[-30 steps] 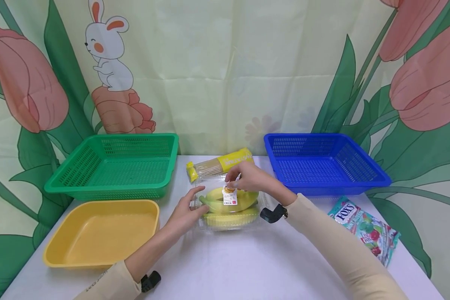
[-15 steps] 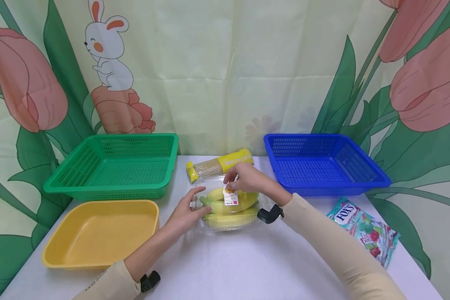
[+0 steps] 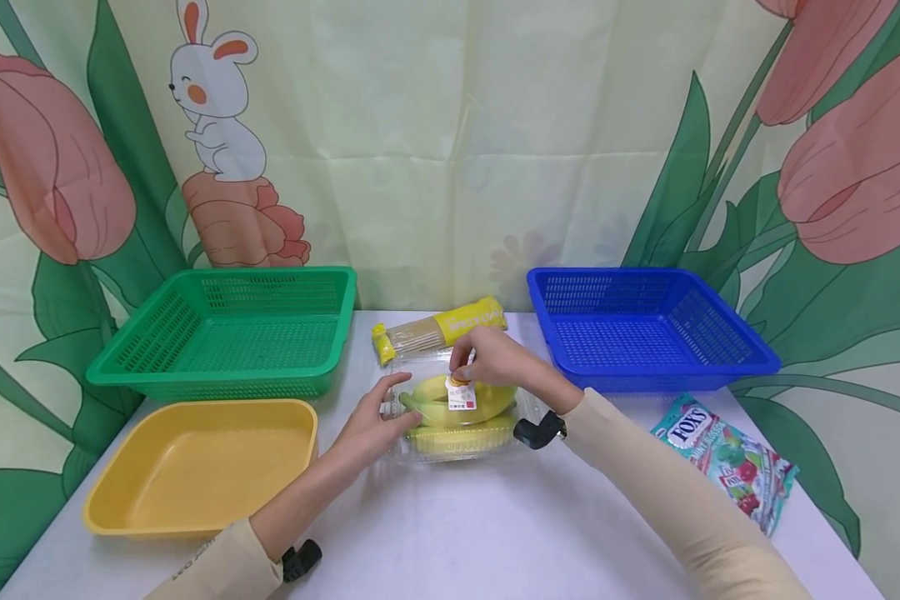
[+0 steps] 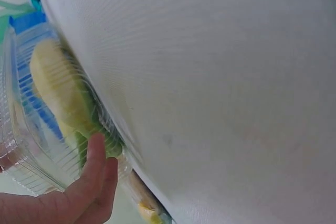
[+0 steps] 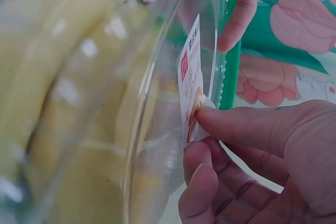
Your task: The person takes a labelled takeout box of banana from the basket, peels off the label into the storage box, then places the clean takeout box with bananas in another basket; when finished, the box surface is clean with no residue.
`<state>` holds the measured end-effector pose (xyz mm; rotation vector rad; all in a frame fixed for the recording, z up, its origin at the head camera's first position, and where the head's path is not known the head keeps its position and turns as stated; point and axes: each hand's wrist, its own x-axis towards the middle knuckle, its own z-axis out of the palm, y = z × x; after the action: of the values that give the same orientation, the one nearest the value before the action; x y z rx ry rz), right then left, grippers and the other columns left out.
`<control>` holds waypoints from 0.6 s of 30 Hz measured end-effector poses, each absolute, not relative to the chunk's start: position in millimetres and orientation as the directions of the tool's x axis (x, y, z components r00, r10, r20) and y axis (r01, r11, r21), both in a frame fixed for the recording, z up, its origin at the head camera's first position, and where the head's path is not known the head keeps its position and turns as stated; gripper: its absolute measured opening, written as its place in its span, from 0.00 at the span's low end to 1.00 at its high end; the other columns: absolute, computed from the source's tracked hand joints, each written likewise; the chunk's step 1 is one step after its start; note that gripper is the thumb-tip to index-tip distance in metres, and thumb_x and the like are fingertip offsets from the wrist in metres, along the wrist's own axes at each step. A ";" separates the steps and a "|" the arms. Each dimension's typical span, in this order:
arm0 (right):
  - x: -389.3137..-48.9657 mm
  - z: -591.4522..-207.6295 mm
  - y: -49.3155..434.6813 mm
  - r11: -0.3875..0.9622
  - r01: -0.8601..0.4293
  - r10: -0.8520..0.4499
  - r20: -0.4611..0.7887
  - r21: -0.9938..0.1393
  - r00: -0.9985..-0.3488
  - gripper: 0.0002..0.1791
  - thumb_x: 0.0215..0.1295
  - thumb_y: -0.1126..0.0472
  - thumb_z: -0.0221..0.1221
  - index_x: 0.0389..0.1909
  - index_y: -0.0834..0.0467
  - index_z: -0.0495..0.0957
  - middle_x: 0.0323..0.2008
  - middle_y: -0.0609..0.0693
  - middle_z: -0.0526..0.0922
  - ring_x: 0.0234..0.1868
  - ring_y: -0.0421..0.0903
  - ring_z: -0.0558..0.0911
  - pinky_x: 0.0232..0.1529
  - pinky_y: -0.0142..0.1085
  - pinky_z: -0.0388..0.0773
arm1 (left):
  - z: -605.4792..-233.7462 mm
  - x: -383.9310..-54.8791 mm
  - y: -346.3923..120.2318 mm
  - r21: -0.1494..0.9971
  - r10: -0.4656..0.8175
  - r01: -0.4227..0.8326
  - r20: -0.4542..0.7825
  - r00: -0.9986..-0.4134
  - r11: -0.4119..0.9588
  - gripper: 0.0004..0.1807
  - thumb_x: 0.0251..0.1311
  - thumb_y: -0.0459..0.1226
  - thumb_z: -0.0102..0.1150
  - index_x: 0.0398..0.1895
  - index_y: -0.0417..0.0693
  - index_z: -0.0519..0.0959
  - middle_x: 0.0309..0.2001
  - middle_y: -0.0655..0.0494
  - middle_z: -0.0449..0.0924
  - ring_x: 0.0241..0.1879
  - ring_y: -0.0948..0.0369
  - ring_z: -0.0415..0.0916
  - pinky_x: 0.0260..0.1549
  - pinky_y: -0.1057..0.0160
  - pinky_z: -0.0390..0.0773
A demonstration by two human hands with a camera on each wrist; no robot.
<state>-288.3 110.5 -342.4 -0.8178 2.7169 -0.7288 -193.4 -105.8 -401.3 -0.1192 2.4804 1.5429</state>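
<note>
A clear plastic clamshell box [image 3: 461, 446] holding yellow-green bananas [image 3: 487, 407] sits on the table in the middle of the head view. A white paper label [image 3: 462, 397] with a small red square is on its lid. My right hand [image 3: 491, 354] pinches the label's far end between thumb and fingers; the right wrist view shows that end of the label [image 5: 191, 72] lifted and bent at the thumb tip. At the box's left side, my left hand [image 3: 371, 425] touches the plastic with its fingers fairly straight, as the left wrist view also shows on the ribbed wall [image 4: 52, 150].
Behind the box lies a yellow-ended noodle packet [image 3: 442, 327]. A green basket [image 3: 225, 387] and a yellow tub [image 3: 202, 525] stand at left, a blue basket [image 3: 667, 379] at back right. A Fox's candy bag [image 3: 731, 467] lies near the right table edge.
My right wrist has shifted slightly left, with the label still pinched. The left hand and the box hold practically the same place.
</note>
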 end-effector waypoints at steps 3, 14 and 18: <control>-289.1 -343.4 111.6 0.717 -0.462 -0.572 -0.062 -0.522 -0.818 0.03 0.64 0.66 0.71 0.31 0.56 0.88 0.30 0.48 0.88 0.33 0.41 0.79 0.35 0.29 0.73 | -401.5 -193.3 -104.9 0.880 0.045 -0.183 -0.225 -0.973 0.439 0.37 0.68 0.44 0.66 0.79 0.65 0.65 0.82 0.39 0.60 0.70 0.42 0.72 0.65 0.38 0.77; -285.9 -341.9 110.8 0.734 -0.442 -0.552 -0.073 -0.516 -0.830 0.03 0.66 0.64 0.71 0.32 0.56 0.89 0.31 0.48 0.89 0.34 0.42 0.79 0.36 0.29 0.73 | -402.1 -194.0 -104.3 0.877 0.051 -0.153 -0.198 -0.979 0.456 0.39 0.67 0.45 0.70 0.79 0.64 0.65 0.82 0.37 0.58 0.76 0.37 0.65 0.70 0.32 0.72; -284.8 -341.1 111.1 0.731 -0.451 -0.558 -0.068 -0.512 -0.827 0.04 0.67 0.64 0.70 0.31 0.56 0.88 0.30 0.47 0.89 0.34 0.42 0.79 0.36 0.30 0.73 | -401.4 -193.7 -103.4 0.871 0.047 -0.157 -0.202 -0.978 0.466 0.39 0.67 0.45 0.70 0.79 0.65 0.65 0.81 0.37 0.59 0.77 0.36 0.64 0.70 0.31 0.71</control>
<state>-284.8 111.1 -341.1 -0.8031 2.7171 -0.7196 -193.7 -103.4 -401.4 -0.0955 2.5151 1.5252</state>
